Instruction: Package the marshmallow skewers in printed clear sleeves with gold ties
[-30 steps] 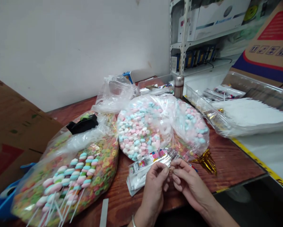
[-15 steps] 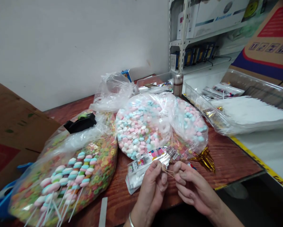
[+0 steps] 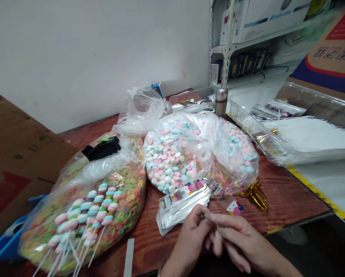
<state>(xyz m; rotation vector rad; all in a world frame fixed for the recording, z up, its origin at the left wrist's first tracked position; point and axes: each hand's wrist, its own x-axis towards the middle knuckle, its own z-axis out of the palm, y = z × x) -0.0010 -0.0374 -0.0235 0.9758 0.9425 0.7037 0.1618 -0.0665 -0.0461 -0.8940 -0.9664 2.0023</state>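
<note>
Packet stack [image 3: 176, 206] flat on wooden table [image 3: 147, 240], just beyond left hand [image 3: 191, 234] and right hand [image 3: 238, 232], with both pressed together near the fingertips, can't tell if pinching anything.

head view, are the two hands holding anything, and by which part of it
Cannot be told: the left hand and right hand meet, and anything pinched between them is hidden.

Wood grain shows on the tabletop [image 3: 287, 194] under a slight sheen, while the marshmallow bag [image 3: 172, 157] and ring-cereal bag [image 3: 130, 192] are glossy, crinkled plastic. The sachets [image 3: 180, 207] and gold strips [image 3: 255, 194] shine like foil, the carton [image 3: 13, 150] is matt cardboard, and the blurred flask [image 3: 221, 103] is probably smooth metal.
</note>
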